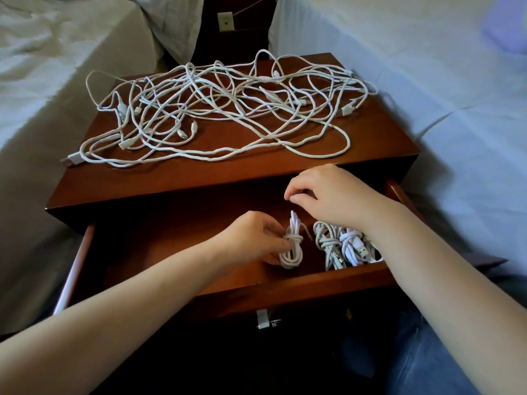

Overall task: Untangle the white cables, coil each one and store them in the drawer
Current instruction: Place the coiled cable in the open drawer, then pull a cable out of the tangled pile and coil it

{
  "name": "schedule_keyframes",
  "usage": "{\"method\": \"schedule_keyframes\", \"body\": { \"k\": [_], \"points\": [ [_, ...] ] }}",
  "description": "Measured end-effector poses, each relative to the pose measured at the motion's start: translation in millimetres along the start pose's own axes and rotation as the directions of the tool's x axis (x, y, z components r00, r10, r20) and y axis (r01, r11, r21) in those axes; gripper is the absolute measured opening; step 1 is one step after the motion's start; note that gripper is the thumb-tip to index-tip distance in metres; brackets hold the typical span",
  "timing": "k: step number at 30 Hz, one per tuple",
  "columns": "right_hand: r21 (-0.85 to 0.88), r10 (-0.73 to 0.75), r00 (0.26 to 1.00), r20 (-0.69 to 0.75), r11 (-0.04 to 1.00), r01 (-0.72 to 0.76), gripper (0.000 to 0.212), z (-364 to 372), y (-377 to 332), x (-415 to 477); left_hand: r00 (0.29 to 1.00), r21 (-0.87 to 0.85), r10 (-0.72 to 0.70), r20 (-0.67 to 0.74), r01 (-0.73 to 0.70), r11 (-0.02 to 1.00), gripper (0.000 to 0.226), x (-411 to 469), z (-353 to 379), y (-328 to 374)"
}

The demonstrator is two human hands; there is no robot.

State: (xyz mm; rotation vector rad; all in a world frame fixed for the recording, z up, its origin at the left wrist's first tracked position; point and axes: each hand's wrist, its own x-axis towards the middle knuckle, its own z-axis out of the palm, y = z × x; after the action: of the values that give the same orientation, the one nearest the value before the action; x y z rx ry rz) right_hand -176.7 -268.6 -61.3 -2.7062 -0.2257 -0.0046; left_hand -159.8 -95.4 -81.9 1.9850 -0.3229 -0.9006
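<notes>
Blue jeans [427, 354] fill the lower right corner, and two bare forearms reach forward over them. Just beyond sits the open drawer [285, 286] of a dark wooden nightstand [256, 169], with a small metal handle [263, 319] on its front panel.

Inside the drawer, the left hand [253, 238] grips a coiled white cable [291, 248]. Its fingers and thumb curl round the bundle, which is wrapped at the waist with its own cord and stands upright near the middle of the drawer. To the right of it, two more coiled cables [342, 246] lie side by side against the drawer front, partly hidden beneath the right wrist.

The right hand [328, 195] hovers a little above and behind the held coil. Its fingers are curled, with thumb and forefinger drawn together, and nothing can be seen between them.

Farther back, on the nightstand top, a tangle of white cables [222, 109] sprawls across most of the surface, and one plug hangs at the front left edge.

White bed sheets [57, 81] flank the nightstand on both sides, and a wall outlet [225, 21] shows in the dark gap behind.
</notes>
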Motion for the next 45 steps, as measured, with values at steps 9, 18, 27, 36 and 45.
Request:
{"method": "schedule_keyframes", "body": {
  "k": [9,18,27,36,45],
  "points": [
    [-0.038,0.051,0.998,0.038,0.998,-0.050,0.020,-2,-7,-1,0.996,0.141,-0.028,0.090,0.016,0.990,0.024,7,18,2],
    [-0.044,0.049,0.998,0.047,0.998,-0.047,0.020,-1,-10,-2,0.975,0.547,0.206,0.081,-0.216,0.809,0.045,15,21,0],
    [0.063,-0.018,0.986,-0.166,0.998,0.028,0.016,-2,-17,0,0.973,0.399,0.231,-0.022,-0.203,0.894,0.023,8,1,7],
    [-0.012,-0.130,0.942,-0.310,0.991,0.133,0.018,-25,-45,41,0.847,0.106,0.307,-0.434,-0.291,0.951,0.018,-12,-60,36],
    [0.005,-0.190,0.880,-0.435,0.977,0.213,0.018,-30,-81,111,0.485,0.075,0.242,-0.841,-0.338,0.938,0.017,13,-150,49]
  ]
}}
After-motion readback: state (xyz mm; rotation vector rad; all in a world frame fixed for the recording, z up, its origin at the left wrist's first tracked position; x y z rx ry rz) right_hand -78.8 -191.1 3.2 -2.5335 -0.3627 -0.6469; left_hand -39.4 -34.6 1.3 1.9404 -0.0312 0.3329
